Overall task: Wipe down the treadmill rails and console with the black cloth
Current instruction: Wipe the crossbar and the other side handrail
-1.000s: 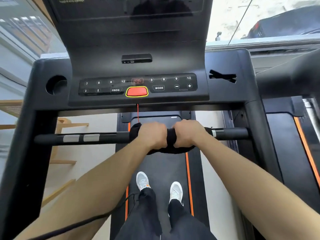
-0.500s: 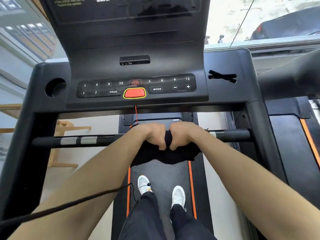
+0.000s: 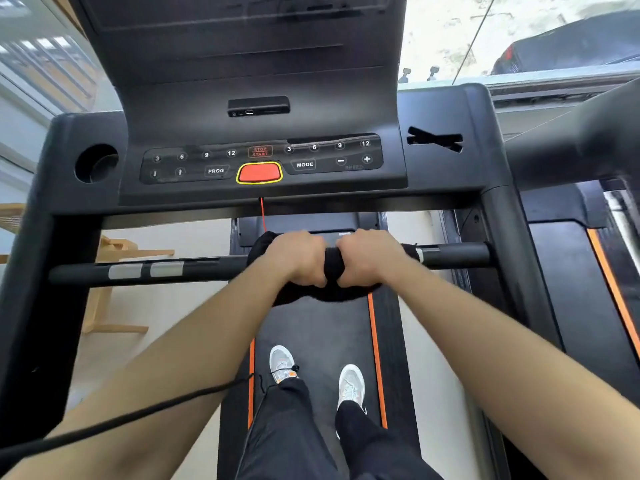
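Clamping both hands, left hand point(image 3: 298, 259) and right hand point(image 3: 367, 258), on the black cloth point(image 3: 334, 268), I run it sideways along the crossbar point(image 3: 194, 268).

Black cloth point(image 3: 333, 268) on a black crossbar point(image 3: 207, 268) with two pale grey patches point(image 3: 145, 270) toward the left. Dark grey console point(image 3: 263, 133), white numerals and lettering on the button panel point(image 3: 263, 159), red STOP START label point(image 3: 259, 151), red button ringed in yellow point(image 3: 259, 173) at near centre. Thin red cord point(image 3: 262, 213) below it. Black belt point(image 3: 318, 334) edged with orange stripes point(image 3: 375, 358). Pale grey shoes point(image 3: 282, 363) with orange touches, black trousers point(image 3: 287, 434). Light wooden frame point(image 3: 104, 306) at left, black cable point(image 3: 121, 422) across the near left
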Action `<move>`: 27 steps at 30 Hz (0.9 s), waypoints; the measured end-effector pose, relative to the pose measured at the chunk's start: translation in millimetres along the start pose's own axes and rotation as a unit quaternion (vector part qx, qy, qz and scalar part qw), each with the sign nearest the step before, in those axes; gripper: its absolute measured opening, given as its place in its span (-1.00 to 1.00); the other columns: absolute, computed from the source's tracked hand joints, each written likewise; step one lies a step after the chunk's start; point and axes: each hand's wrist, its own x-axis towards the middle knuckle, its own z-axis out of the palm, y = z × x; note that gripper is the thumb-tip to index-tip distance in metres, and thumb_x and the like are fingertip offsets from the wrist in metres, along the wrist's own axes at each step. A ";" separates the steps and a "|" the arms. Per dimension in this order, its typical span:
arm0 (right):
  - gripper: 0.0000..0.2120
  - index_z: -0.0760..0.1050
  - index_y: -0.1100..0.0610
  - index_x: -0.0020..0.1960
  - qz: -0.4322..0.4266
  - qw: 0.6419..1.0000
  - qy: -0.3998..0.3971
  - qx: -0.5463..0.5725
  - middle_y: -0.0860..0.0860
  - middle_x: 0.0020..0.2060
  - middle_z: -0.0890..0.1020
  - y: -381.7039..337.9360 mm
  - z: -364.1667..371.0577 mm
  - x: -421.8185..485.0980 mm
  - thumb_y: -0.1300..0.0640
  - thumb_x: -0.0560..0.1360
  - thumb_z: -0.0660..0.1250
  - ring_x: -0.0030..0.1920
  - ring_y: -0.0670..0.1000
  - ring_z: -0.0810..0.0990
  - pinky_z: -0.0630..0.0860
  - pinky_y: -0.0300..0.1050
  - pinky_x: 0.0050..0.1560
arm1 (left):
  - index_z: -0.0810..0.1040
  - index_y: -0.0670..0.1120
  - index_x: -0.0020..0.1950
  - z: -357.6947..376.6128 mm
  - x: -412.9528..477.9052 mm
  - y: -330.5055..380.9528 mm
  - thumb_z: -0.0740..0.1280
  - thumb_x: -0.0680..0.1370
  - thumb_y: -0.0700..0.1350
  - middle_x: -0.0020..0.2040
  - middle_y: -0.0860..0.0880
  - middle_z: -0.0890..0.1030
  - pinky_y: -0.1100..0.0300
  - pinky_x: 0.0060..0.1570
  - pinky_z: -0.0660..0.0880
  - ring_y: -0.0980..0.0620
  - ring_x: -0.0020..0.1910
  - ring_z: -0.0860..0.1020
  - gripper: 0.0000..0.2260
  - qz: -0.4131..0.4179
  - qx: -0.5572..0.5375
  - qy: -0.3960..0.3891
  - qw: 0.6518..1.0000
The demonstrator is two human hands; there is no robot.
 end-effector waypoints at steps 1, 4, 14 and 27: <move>-0.73 0.53 -0.01 -0.12 0.002 0.998 -0.061 0.023 -0.08 -0.29 0.61 3.0 -11.9 2.6 -0.13 0.26 0.40 -0.28 0.02 0.61 0.54 -0.09 -0.25 | 0.50 0.00 -0.20 -10.0 3.0 -0.4 0.45 0.33 0.07 -0.25 0.02 0.58 0.14 -0.32 0.45 -0.01 -0.28 0.56 -0.79 0.003 -0.023 -0.061 0.998; -0.70 0.50 -0.01 -0.12 0.011 0.996 -0.079 0.031 -0.09 -0.32 0.57 5.5 -14.9 1.8 -0.16 0.26 0.41 -0.28 0.02 0.59 0.54 -0.08 -0.25 | 0.50 -0.01 -0.18 -11.2 4.3 5.9 0.45 0.33 0.06 -0.25 0.03 0.57 0.14 -0.31 0.48 -0.01 -0.26 0.57 -0.78 -0.011 -0.025 -0.070 0.997; -0.77 0.49 -0.01 -0.16 0.054 0.996 0.063 -0.017 -0.08 -0.32 0.57 27.0 11.6 -18.8 -0.10 0.28 0.40 -0.29 0.07 0.58 0.45 -0.11 -0.28 | 0.46 -0.01 -0.15 21.5 4.0 33.3 0.37 0.39 0.00 -0.26 0.03 0.55 0.11 -0.36 0.40 -0.07 -0.30 0.53 -0.85 -0.021 0.020 0.138 0.990; -0.80 0.45 0.02 -0.20 0.063 0.974 0.199 -0.091 -0.03 -0.35 0.58 55.4 31.5 -38.6 0.00 0.28 0.43 -0.32 0.13 0.60 0.31 -0.12 -0.33 | 0.52 -0.03 -0.05 14.0 15.0 72.9 0.37 0.43 -0.06 -0.18 -0.02 0.61 0.11 -0.34 0.38 -0.11 -0.22 0.61 -0.87 0.009 0.021 0.167 0.986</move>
